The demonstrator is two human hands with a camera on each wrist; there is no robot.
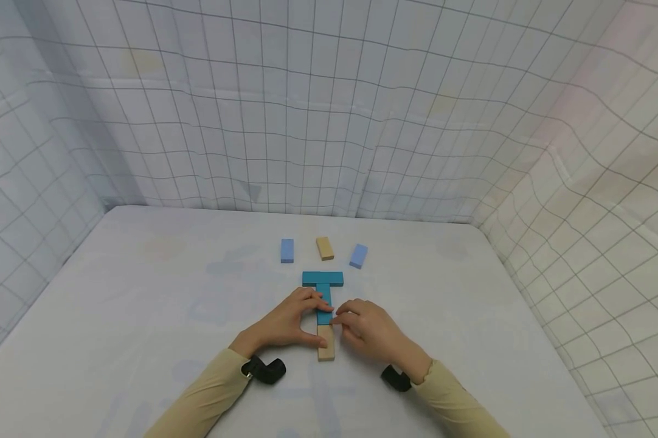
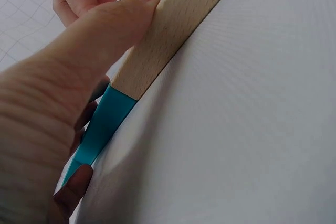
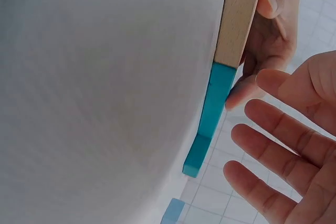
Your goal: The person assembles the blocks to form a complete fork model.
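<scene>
Two hands flanked one line of blocks on the white cloth-covered table (image 1: 143, 292). A natural wooden rectangular block (image 1: 326, 343) lay end to end with a teal wooden rectangular block (image 1: 324, 304), their long axes running straight away from the person, and a second teal block lying crosswise (image 1: 322, 278) capped the far end like a T.

The left hand (image 1: 285, 322) sat on the left of that line: in the left wrist view its thumb pressed along the wooden block's side, while its fingers curled over onto the teal one. It was clamped on the line. The right hand (image 1: 370, 331) was on the opposite side, close by; in the right wrist view its fingers were straight and spread, just beside the blocks, and I could not tell whether a fingertip touched. So the left was the nearer, holding hand.

Well beyond the T lay a light blue small block (image 1: 287, 250), a tan small block (image 1: 325, 248) and another light blue block set askew (image 1: 359, 256), all apart from the hands.
</scene>
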